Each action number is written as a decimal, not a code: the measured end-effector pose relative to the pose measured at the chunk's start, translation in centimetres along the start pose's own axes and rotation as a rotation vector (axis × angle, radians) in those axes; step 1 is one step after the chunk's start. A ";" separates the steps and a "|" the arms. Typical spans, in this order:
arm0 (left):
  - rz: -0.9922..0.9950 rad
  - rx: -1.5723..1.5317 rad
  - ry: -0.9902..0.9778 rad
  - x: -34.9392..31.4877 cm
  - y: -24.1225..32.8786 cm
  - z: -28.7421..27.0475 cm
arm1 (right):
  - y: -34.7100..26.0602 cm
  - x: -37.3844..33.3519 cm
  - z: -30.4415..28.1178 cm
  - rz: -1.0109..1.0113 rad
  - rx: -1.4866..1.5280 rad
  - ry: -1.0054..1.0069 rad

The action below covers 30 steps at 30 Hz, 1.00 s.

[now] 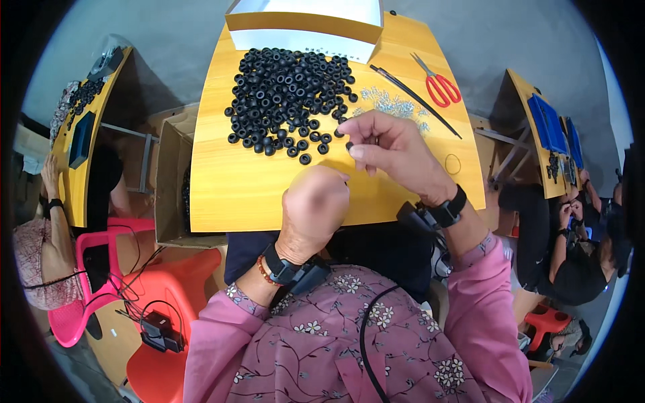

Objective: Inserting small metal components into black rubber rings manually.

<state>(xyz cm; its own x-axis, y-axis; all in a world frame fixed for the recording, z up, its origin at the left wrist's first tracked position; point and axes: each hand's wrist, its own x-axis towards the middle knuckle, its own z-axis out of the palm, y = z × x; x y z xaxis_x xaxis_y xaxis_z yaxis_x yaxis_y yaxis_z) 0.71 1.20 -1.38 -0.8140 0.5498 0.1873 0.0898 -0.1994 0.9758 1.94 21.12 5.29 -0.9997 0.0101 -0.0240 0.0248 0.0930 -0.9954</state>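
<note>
A yellow tabletop [225, 195] had a big pile of black rings [282, 94] on it, with a white box [306, 43] behind and red scissors [440, 88] on the right. Over it, the right hand [396, 151] had its grip pinched almost closed on a small black piece [349, 146]. The left hand [314, 205] was curled and blurry, so I could not tell what its grip held. A cardboard box [168, 168] and an orange chair [181, 282] stood on the left.

Single head-worn fisheye view, facing down, close above the yellow tabletop [218, 191]
</note>
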 end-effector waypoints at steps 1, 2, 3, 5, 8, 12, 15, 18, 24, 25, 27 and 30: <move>0.022 0.018 -0.009 0.0 -0.2 -0.1 | 0.2 -0.7 0.1 -0.008 0.003 0.016; 0.004 -0.001 -0.004 0.1 -0.1 -0.1 | 0.4 -1.3 0.1 -0.016 0.007 0.031; -0.014 -0.020 0.003 0.0 0.0 0.0 | 0.6 -1.8 0.2 -0.004 0.026 0.034; -0.043 -0.047 0.012 0.0 0.2 0.0 | 1.1 -2.7 0.2 0.017 0.065 0.039; -0.064 -0.077 0.040 0.0 0.4 0.4 | 1.2 -3.6 0.2 0.027 0.131 0.049; -0.080 -0.104 0.043 0.0 0.2 0.4 | 2.5 -4.1 0.2 -0.044 0.127 0.062; -0.094 -0.109 0.024 0.0 0.2 0.2 | 2.7 -4.3 0.5 -0.048 0.107 0.070; -0.077 -0.142 0.016 0.1 0.0 0.0 | 2.9 -4.2 0.6 -0.023 0.127 0.059; -0.061 -0.133 0.000 0.1 -0.1 -0.1 | 2.7 -3.9 1.0 -0.111 0.088 0.054; -0.069 -0.140 0.002 0.2 0.1 0.0 | 2.7 -3.8 1.0 -0.124 0.076 0.051; -0.087 -0.156 0.005 0.3 0.5 0.1 | 2.7 -3.6 1.1 -0.148 0.054 0.044; -0.083 -0.176 0.001 0.2 0.4 0.1 | 2.6 -3.5 1.1 -0.165 0.008 0.044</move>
<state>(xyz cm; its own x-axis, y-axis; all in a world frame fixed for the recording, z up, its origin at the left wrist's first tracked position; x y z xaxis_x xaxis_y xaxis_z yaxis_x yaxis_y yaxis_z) 0.64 1.36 -0.91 -0.8149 0.5696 0.1072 -0.0788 -0.2921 0.9531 5.49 20.23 2.68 -0.9889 0.0390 0.1435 -0.1396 0.0890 -0.9862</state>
